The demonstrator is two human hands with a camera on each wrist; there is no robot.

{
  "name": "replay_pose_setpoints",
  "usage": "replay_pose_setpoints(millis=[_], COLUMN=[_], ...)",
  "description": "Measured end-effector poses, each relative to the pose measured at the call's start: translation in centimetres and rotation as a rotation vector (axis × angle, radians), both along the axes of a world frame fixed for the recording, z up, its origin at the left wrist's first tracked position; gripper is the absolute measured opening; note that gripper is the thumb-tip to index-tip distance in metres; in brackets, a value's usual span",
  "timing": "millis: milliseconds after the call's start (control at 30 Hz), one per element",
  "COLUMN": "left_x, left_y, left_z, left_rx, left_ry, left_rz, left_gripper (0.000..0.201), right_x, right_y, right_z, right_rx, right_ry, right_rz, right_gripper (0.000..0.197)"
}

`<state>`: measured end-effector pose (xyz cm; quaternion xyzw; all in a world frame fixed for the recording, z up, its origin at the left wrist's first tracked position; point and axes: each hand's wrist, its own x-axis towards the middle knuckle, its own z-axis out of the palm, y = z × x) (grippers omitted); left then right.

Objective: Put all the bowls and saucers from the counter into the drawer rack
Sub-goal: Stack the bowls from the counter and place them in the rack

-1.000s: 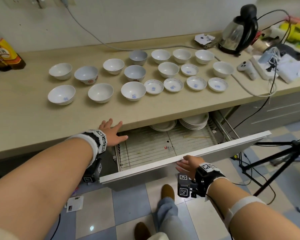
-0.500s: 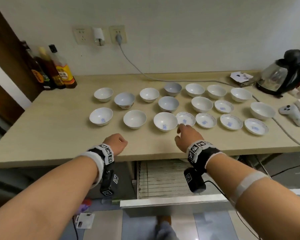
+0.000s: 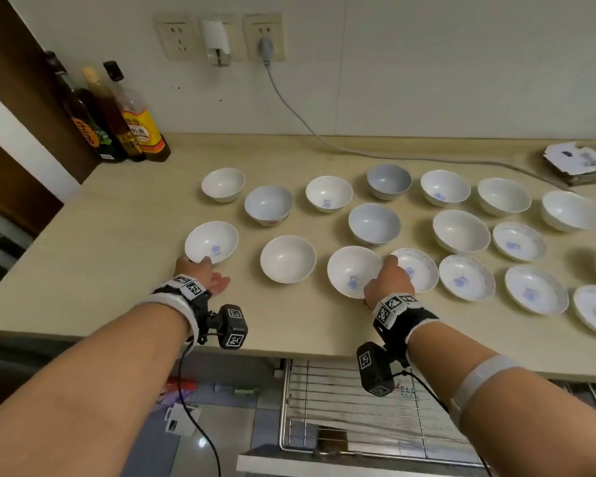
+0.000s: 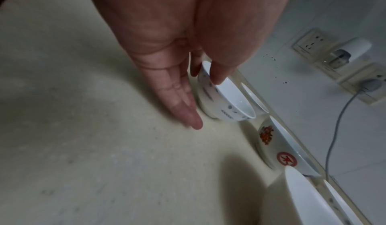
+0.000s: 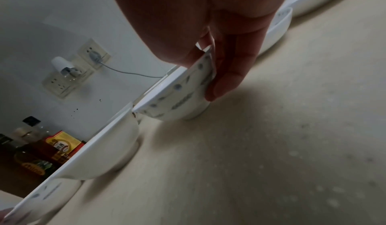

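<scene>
Several white bowls and saucers stand in rows on the beige counter (image 3: 83, 270). My left hand (image 3: 197, 271) pinches the near rim of the front left bowl (image 3: 211, 242); in the left wrist view the thumb (image 4: 217, 76) lies inside the rim of this bowl (image 4: 227, 99) and the fingers (image 4: 188, 111) run down its outside. My right hand (image 3: 386, 280) grips the right rim of the front middle bowl (image 3: 351, 271), a blue-patterned bowl (image 5: 177, 94) still standing on the counter. The wire drawer rack (image 3: 351, 407) is pulled out below the counter edge.
Saucers (image 3: 467, 277) sit right of my right hand, one saucer (image 3: 417, 266) touching it. A plain bowl (image 3: 287, 258) stands between my hands. Bottles (image 3: 117, 115) fill the back left corner. A grey cable (image 3: 307, 129) crosses the back; papers (image 3: 578, 163) lie far right.
Both hands rose from the drawer front to the counter. The left hand reached forward to the front left bowl, and the right hand closed on the front middle bowl's rim.
</scene>
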<state>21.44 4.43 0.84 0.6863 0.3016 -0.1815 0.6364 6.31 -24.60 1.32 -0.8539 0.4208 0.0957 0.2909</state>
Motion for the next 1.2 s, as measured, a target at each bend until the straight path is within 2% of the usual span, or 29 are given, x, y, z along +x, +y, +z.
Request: replay_pose_setpoints(millis=[167, 333, 500, 633, 800, 1033, 1133, 1200], left_x=[0.7, 0.8, 0.3, -1.0, -2.5, -3.3, -3.7, -4.0], left_y=[0.8, 0.7, -1.5, -3.6, -5.2, -7.3, -7.8, -8.1], left_z=[-0.4, 1.6, 4.0, 4.0, 3.2, 2.5, 2.3, 2.3], left_rx=[0.077, 0.183, 0.106, 0.099, 0.129, 0.275, 0.373, 0.435], left_ry=[-0.055, -0.144, -0.228, -0.220, -0.156, -0.114, -0.115, -0.128], left_rz=[-0.102, -0.337, -0.583, -0.750, -0.761, -0.674, -0.627, -0.596], left_gripper=[0.056, 0.045, 0.043, 0.047, 0.048, 0.040, 0.039, 0.039], right_x=[0.6, 0.8, 0.5, 0.7, 1.9, 4.8, 6.2, 7.4], right_y=[0.7, 1.7, 1.6, -0.5, -4.0, -7.3, -8.7, -10.7], right_z=[-0.3, 0.3, 4.2, 6.5, 6.9, 5.9, 4.1, 1.1], right_rx=[0.015, 0.093, 0.080, 0.017, -0.033, 0.097, 0.069, 0.046], right_ry=[-0.040, -0.163, -0.323, -0.395, -0.379, -0.386, -0.344, -0.312], right_rz=[-0.036, -0.138, -0.203, -0.264, -0.290, -0.258, -0.190, -0.131], right_gripper=[0.053, 0.048, 0.034, 0.026, 0.031, 0.025, 0.024, 0.025])
